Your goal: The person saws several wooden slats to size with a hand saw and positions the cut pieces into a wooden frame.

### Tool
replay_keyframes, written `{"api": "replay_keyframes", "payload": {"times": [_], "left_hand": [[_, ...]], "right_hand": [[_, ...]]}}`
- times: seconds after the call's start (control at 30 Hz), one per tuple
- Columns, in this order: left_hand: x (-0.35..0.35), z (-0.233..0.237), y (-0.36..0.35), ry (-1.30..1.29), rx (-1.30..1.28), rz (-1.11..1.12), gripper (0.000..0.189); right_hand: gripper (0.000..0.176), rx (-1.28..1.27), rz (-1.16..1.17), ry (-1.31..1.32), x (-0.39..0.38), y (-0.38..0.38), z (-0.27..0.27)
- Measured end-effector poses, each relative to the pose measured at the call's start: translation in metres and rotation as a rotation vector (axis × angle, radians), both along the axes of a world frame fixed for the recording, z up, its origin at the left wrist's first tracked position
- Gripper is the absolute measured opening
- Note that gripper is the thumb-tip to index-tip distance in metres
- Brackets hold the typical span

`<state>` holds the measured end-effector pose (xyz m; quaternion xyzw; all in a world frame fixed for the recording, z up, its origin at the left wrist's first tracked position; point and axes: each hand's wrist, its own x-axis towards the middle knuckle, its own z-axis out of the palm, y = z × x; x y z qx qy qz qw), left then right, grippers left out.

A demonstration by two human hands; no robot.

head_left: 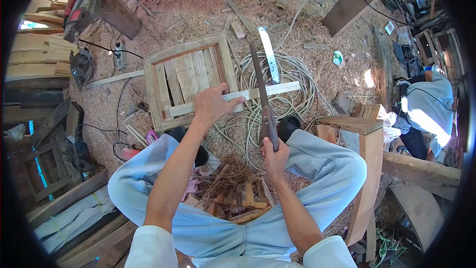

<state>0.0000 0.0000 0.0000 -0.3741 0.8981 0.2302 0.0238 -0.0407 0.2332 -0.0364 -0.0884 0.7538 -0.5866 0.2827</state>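
My left hand point(213, 103) presses a pale wooden strip point(284, 88) down on a slatted wooden frame point(186, 74), its fingers wrapped over the strip. The strip's right end sticks out past the frame, above a coil of pale hose point(297, 69). In my right hand point(275, 153) is the handle of a long, narrow dark tool point(263, 89), which looks like a machete or saw. Its blade crosses the strip to the right of my left hand. A flat whitish metal piece point(268, 52) lies just beyond the strip.
A circular saw point(82, 67) and a power strip point(120, 55) lie at the left, with cables nearby. Stacked boards point(37, 54) line the far left. Wooden beams point(367, 168) stand by my right knee. Another person point(426, 109) bends down at the far right.
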Motion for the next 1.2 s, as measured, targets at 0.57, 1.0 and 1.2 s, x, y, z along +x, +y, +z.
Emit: {"api": "replay_keyframes", "payload": {"times": [0.57,1.0,1.2], "left_hand": [[0.025,-0.026,0.003,0.473,-0.078,-0.192,0.028],[0.027,-0.033,0.013,0.582,-0.203,-0.135,0.024],[0.025,-0.037,0.028,0.582,-0.216,-0.044,0.016]], "right_hand": [[0.022,-0.144,-0.110,-0.270,0.002,-0.003,0.003],[0.026,-0.211,-0.135,-0.207,0.006,0.000,0.000],[0.026,-0.172,-0.111,-0.153,0.006,0.000,0.002]]}}
